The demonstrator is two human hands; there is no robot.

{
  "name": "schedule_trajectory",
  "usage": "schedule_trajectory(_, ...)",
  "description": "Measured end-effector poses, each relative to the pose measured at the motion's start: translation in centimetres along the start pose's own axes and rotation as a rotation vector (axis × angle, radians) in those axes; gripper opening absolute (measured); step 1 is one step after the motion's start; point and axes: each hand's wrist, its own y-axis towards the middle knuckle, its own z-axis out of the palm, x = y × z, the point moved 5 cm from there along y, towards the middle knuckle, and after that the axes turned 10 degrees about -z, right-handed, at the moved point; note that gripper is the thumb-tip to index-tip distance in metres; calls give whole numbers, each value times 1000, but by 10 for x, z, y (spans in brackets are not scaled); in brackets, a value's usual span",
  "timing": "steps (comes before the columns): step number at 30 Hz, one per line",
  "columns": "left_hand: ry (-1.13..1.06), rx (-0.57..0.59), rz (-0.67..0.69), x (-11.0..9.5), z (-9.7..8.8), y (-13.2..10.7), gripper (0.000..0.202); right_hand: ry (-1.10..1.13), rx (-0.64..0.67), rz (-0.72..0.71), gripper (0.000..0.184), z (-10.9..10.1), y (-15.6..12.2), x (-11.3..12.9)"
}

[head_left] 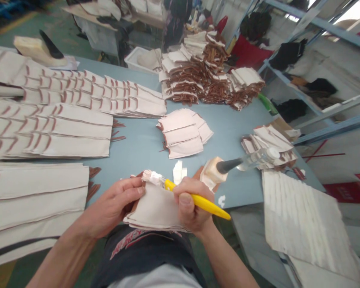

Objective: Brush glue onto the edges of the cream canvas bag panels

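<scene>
My right hand (193, 204) is closed around a brush with a yellow handle (211, 206). The brush's bristle end, smeared white, touches the upper left corner of a cream fabric piece (159, 206) with brown edging. At that piece's left edge, my left hand (120, 202) grips it between thumb and fingers, some of which are hidden beneath. Just beyond the brush lies a small white scrap (179, 173). To the right of it, a pale bottle with a black nozzle (213, 174) leans beside my right hand.
Overlapping rows of cream pieces (87, 92) cover the table's left side. A small stack (183, 134) lies mid-table, and tall brown-edged piles (195, 72) stand behind it. At right are a clear bottle (258, 158), a white ridged sheet (306, 216) and metal shelving (312, 100).
</scene>
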Motion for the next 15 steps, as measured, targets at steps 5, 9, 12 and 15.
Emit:
schedule_trajectory(5, -33, -18, 27, 0, -4, 0, 38, -126, -166, -7, 23, -5, 11, -2)
schedule_trajectory(9, -1, 3, 31, -3, -2, 4, 40, -237, -20, 72, 25, 14, 14, -18)
schedule_trajectory(12, 37, 15, 33, -5, -1, 9, 43, -223, 72, 118, 28, 31, 13, -34)
schedule_trajectory(15, 96, 27, 54, -3, -10, 10, 47, -230, 44, 102, 30, 33, 16, -44)
